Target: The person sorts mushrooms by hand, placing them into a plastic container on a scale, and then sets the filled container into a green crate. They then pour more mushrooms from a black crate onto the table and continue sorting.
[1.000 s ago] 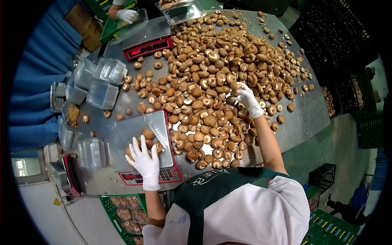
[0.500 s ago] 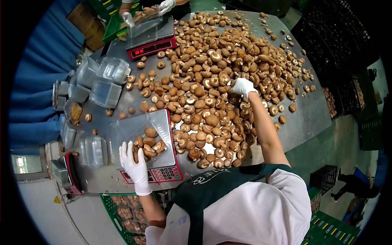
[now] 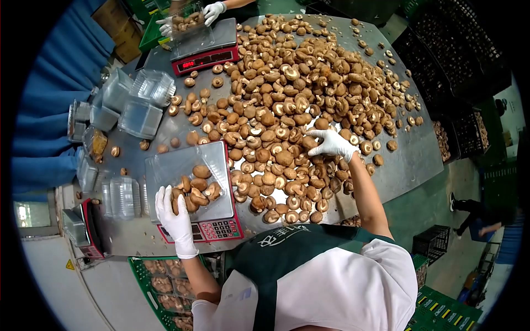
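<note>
My left hand [image 3: 175, 223], white-gloved, is at the near left of a clear plastic tray [image 3: 157, 165] on a red-edged digital scale [image 3: 234, 212]. Thumb and fingers curl around a brown shiitake mushroom [image 3: 176, 199] there. Several more shiitakes [image 3: 201, 171] lie in the tray beside it. Over the large pile of shiitake mushrooms [image 3: 284, 158], my right hand [image 3: 334, 143], gloved too, has thumb and fingers on either side of one mushroom [image 3: 309, 142]. Part of that mushroom is hidden by the fingers.
Empty clear trays [image 3: 141, 117] are stacked at the left of the metal table [image 3: 414, 160]. Across the table, a co-worker's gloved hands [image 3: 213, 12] hold a filled tray over another red scale [image 3: 207, 59]. A green crate [image 3: 138, 276] of packed mushrooms stands below the near edge.
My right hand has come back toward me from deeper in the pile, its fingers now around a mushroom. My left hand stays at the tray. The co-worker's tray has tilted.
</note>
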The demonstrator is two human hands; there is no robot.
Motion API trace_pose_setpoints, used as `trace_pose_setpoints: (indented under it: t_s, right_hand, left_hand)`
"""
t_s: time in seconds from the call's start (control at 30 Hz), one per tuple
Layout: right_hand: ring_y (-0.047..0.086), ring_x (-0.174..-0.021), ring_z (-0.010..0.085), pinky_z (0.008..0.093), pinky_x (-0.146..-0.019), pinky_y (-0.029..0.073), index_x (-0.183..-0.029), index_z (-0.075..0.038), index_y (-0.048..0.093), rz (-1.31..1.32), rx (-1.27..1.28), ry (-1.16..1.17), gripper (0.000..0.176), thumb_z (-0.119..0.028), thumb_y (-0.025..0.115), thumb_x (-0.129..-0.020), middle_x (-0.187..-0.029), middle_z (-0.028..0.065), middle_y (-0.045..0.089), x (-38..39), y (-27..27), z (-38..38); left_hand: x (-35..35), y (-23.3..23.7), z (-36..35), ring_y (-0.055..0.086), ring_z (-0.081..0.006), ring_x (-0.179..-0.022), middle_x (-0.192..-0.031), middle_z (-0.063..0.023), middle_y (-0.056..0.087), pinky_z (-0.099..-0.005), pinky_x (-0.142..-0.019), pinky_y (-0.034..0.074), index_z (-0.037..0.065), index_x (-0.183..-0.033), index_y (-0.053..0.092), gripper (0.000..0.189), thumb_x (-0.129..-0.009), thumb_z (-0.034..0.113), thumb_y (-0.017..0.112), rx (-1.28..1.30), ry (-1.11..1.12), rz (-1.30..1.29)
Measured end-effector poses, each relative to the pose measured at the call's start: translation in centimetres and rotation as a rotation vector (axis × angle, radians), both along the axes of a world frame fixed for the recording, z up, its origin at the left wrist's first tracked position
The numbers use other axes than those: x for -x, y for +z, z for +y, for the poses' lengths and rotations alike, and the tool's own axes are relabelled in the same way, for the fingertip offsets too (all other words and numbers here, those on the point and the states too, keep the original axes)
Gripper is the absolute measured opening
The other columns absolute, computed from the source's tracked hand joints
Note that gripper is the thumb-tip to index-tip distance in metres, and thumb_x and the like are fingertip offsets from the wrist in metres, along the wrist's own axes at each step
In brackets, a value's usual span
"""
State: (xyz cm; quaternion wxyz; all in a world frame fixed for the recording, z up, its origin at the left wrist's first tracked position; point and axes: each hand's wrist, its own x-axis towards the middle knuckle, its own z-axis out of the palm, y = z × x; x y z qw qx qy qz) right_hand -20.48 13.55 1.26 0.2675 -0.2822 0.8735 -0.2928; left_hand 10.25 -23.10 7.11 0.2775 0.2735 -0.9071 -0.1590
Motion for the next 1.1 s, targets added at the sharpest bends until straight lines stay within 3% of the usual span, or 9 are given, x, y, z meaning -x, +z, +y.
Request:
trace_pose_setpoints:
  t_s: [0.1, 0.17, 0.3, 0.43, 0.57, 0.67, 0.83, 0.97, 1.1]
  right_hand:
    - [0.064, -0.092, 0.0187, 0.0323, -0.085, 0.048, -0.127, -0.010, 0.054, -0.120, 0.097, -0.292, 0.066, -0.031, 0.080, -0.069, -0.109, 0.0108, 0.065, -0.1, 4.5, -2.2]
    - [0.067, -0.081, 0.0201, 0.0325, -0.079, 0.051, -0.124, -0.011, 0.057, 0.063, -0.060, -0.387, 0.049, -0.033, 0.065, -0.081, -0.098, 0.0132, 0.068, 1.5, 4.6, -3.6]
    - [0.063, -0.096, 0.0268, 0.0368, -0.081, 0.050, -0.130, -0.011, 0.048, 0.514, -0.126, -0.306, 0.063, -0.040, 0.067, -0.077, -0.112, 0.0155, 0.062, 4.9, 1.8, -6.8]
    - [0.060, -0.101, 0.0303, 0.0404, -0.082, 0.049, -0.131, -0.013, 0.045, 0.420, -0.274, -0.153, 0.063, -0.039, 0.067, -0.078, -0.128, 0.0135, 0.051, 5.7, -0.7, -8.3]
    - [0.063, -0.096, 0.0278, 0.0358, -0.083, 0.050, -0.117, -0.013, 0.059, 0.205, -0.444, -0.140, 0.061, -0.050, 0.070, -0.070, -0.102, 0.0129, 0.066, 5.2, 3.4, -6.5]
    - [0.064, -0.091, 0.0272, 0.0350, -0.080, 0.050, -0.106, -0.014, 0.067, 0.170, -0.547, -0.034, 0.060, -0.057, 0.072, -0.065, -0.102, 0.0111, 0.067, 6.7, 2.8, -4.0]
    - [0.065, -0.087, 0.0266, 0.0345, -0.079, 0.053, -0.113, -0.019, 0.063, 0.407, -0.232, -0.213, 0.036, -0.022, 0.064, -0.077, -0.099, 0.0087, 0.068, 5.7, 2.9, -6.4]
    - [0.064, -0.091, 0.0305, 0.0376, -0.080, 0.052, -0.107, -0.011, 0.064, 0.499, -0.365, -0.016, 0.035, -0.019, 0.063, -0.073, -0.106, 0.0118, 0.064, 6.9, -3.3, -8.2]
    - [0.063, -0.094, 0.0298, 0.0376, -0.083, 0.049, -0.108, -0.011, 0.065, 0.395, -0.347, -0.133, 0.041, -0.031, 0.068, -0.072, -0.099, 0.0156, 0.066, 5.6, -0.8, -8.3]
  left_hand:
    - [0.5, -0.2, 0.0, 0.045, -0.0308, -0.120, -0.125, -0.0125, 0.053, -0.0399, -0.102, 0.035, 0.006, -0.116, 0.059, 0.036, -0.081, 0.010, 0.064, -0.009, -0.026, 0.018]
    - [0.9, -0.2, 0.3, 0.045, -0.0308, -0.120, -0.125, -0.0125, 0.053, -0.0400, -0.102, 0.035, 0.006, -0.116, 0.059, 0.037, -0.080, 0.010, 0.064, -0.026, -0.033, 0.013]
    - [1.5, 0.4, 0.9, 0.049, -0.0284, -0.116, -0.124, -0.0134, 0.054, -0.0366, -0.099, 0.038, 0.005, -0.115, 0.059, 0.036, -0.080, 0.006, 0.064, 0.025, -0.049, 0.007]
    - [1.0, 0.5, 0.8, 0.049, -0.0284, -0.116, -0.124, -0.0130, 0.054, -0.0364, -0.099, 0.038, 0.005, -0.115, 0.059, 0.034, -0.081, 0.006, 0.063, 0.032, -0.040, 0.004]
    - [-0.3, 0.2, 0.0, 0.046, -0.0305, -0.119, -0.124, -0.0129, 0.053, -0.0396, -0.100, 0.036, 0.005, -0.115, 0.059, 0.036, -0.080, 0.009, 0.065, -0.029, -0.005, 0.018]
    - [-0.8, -0.4, -0.3, 0.047, -0.0304, -0.117, -0.124, -0.0134, 0.053, -0.0396, -0.100, 0.036, 0.005, -0.115, 0.059, 0.035, -0.081, 0.008, 0.063, -0.040, 0.025, 0.008]
    - [0.5, 0.1, 0.1, 0.048, -0.0303, -0.117, -0.123, -0.0135, 0.054, -0.0392, -0.100, 0.037, 0.004, -0.115, 0.059, 0.035, -0.080, 0.008, 0.064, -0.059, 0.004, 0.023]
    - [1.7, 1.0, 0.8, 0.048, -0.0302, -0.117, -0.123, -0.0136, 0.054, -0.0386, -0.100, 0.037, 0.004, -0.114, 0.060, 0.035, -0.079, 0.006, 0.064, -0.052, -0.058, 0.055]
    - [2.0, 1.3, 1.6, 0.050, -0.0297, -0.115, -0.123, -0.0130, 0.054, -0.0377, -0.099, 0.038, 0.003, -0.114, 0.060, 0.036, -0.078, 0.004, 0.065, -0.087, -0.092, 0.097]
